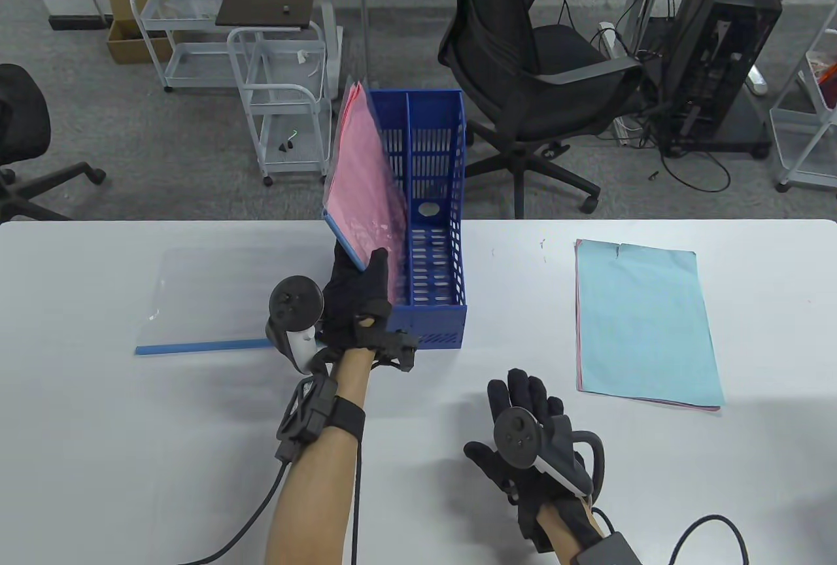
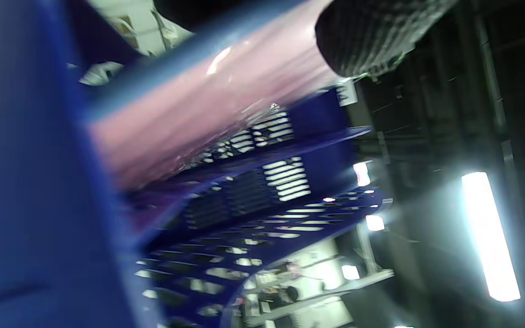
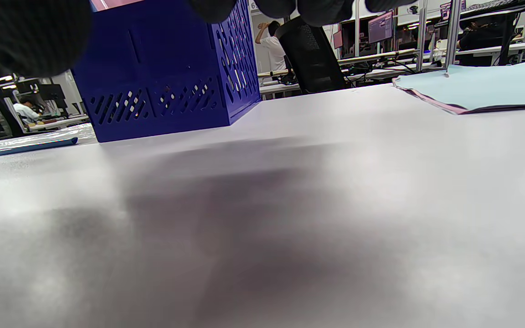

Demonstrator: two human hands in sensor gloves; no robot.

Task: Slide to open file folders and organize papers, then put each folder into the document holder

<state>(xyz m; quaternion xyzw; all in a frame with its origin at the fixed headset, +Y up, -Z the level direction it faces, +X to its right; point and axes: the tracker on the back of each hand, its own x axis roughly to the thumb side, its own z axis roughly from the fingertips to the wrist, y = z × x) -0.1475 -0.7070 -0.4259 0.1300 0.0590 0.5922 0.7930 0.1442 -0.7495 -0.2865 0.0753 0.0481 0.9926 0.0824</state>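
One folder with pink papers [image 1: 363, 179] is pinched at its lower corner by the left hand [image 1: 356, 310], tilted over the left compartment of the blue document holder [image 1: 438, 320] on the tabletop [image 1: 196, 447]. Lower it straight, spine first, so the corner does not catch the divider. The right hand [image 1: 529, 434] rests with relaxed fingers, holding nothing.

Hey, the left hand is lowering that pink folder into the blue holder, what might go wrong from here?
1. The pink folder leans left over the blue document holder's left wall; it may catch the rim or slip outside.
2. Only the left hand grips it by a bottom corner, so it could twist or drop.
3. The right hand rests away from the holder, so a push might shift it.
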